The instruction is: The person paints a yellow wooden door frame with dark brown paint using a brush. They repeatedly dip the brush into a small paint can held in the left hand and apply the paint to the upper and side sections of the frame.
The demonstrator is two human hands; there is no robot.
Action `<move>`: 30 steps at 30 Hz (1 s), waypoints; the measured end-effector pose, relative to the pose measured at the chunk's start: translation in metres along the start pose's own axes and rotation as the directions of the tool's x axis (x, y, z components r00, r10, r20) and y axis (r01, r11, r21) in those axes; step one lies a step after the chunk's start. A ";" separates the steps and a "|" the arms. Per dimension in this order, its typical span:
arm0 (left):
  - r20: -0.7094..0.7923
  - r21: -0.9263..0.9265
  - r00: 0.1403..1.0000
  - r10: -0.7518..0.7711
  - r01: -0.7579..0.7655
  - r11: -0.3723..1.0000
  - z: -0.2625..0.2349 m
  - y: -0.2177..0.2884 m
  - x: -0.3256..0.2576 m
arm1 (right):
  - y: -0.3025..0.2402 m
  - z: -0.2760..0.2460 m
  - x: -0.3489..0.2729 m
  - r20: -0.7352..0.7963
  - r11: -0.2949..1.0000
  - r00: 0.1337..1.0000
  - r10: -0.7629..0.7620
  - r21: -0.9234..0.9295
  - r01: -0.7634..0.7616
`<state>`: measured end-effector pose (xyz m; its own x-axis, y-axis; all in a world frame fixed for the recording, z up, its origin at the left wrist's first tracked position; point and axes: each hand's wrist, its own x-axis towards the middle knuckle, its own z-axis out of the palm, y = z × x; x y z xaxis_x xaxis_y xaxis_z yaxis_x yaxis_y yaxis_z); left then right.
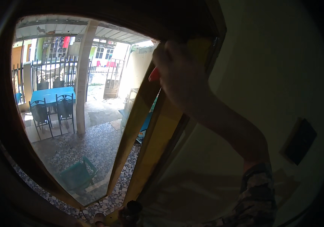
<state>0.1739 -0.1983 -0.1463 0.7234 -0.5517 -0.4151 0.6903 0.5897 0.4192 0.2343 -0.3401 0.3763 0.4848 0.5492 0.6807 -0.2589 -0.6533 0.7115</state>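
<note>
My right hand (180, 75) is raised to the upper corner of a glazed window sash (129, 140). Its fingers are closed, and a small red piece (154, 74) sticks out on their left; the rest of it is hidden, so I cannot tell its kind. The sash stands slightly apart from the yellow-brown wooden frame (152, 147), with a narrow gap between them. Low in the view, a dark rounded thing (133, 209) sits by the frame's bottom. Beside it shows what looks like a fingertip of my left hand (100, 218); its other fingers are hidden in shadow.
A dim pale wall (279, 68) lies to the right, with a dark rectangular thing (300, 142) on it. Through the glass I see a green chair (78, 174), a blue-topped table (52, 94) with dark chairs, a post (83, 75) and a fence.
</note>
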 end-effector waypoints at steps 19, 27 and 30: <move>0.152 -0.048 0.988 -0.034 0.042 0.998 -0.045 -0.030 0.017 | 0.040 -0.012 0.035 0.044 0.990 0.994 0.103 0.090 -0.107; 0.246 0.202 0.945 0.214 -0.266 0.943 -0.115 -0.074 0.064 | -0.056 0.012 -0.035 0.506 0.984 0.850 -0.149 -0.009 0.178; 0.225 0.131 0.938 0.262 -0.295 0.946 -0.101 -0.069 0.052 | -0.063 0.001 -0.032 0.596 0.974 0.789 -0.150 0.225 0.015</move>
<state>0.1627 -0.2082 -0.2787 0.8627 -0.4962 -0.0980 0.4413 0.6439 0.6250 0.2360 -0.3169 0.3100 0.9191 0.2209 0.3263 -0.0565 -0.7456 0.6640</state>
